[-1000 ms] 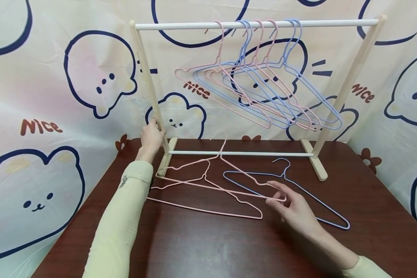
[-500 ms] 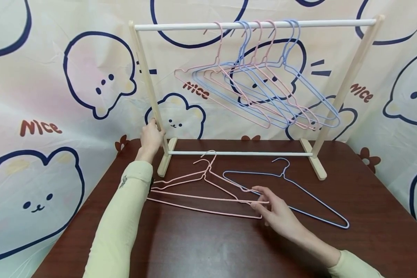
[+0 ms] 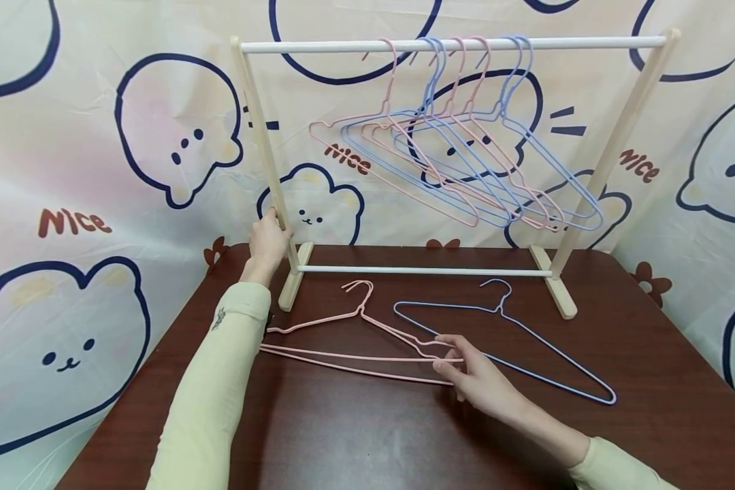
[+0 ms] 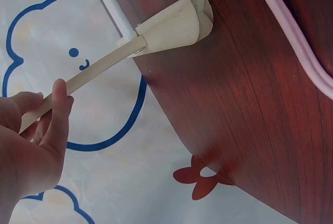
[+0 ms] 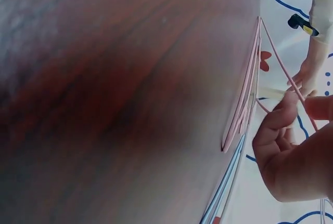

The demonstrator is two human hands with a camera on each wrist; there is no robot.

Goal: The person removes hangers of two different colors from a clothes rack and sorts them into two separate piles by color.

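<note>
In the head view my left hand (image 3: 268, 239) grips the left wooden post (image 3: 260, 136) of a clothes rack. The left wrist view shows its fingers and thumb (image 4: 20, 101) around that post. My right hand (image 3: 482, 382) pinches the right end of a pink clothes hanger (image 3: 355, 356), low over the table. Under it lies a second pink hanger (image 3: 355, 371), nearly lined up, their hooks side by side. From the right wrist, the held hanger's wire runs up from between thumb and forefinger. A blue hanger (image 3: 500, 308) lies right of the pink pair, partly behind my right hand.
Several pink and blue hangers hang from the rack's white top rod (image 3: 318, 47), toward its middle and right. A lower white bar (image 3: 429, 271) joins the rack's wooden feet (image 3: 554, 286) on the dark brown table (image 3: 343, 435). A cartoon-print cloth (image 3: 177, 272) stands behind.
My right hand has moved left and down with the pink hanger, bringing it from raised above the other pink hanger to nearly over it. The left hand stays on the post.
</note>
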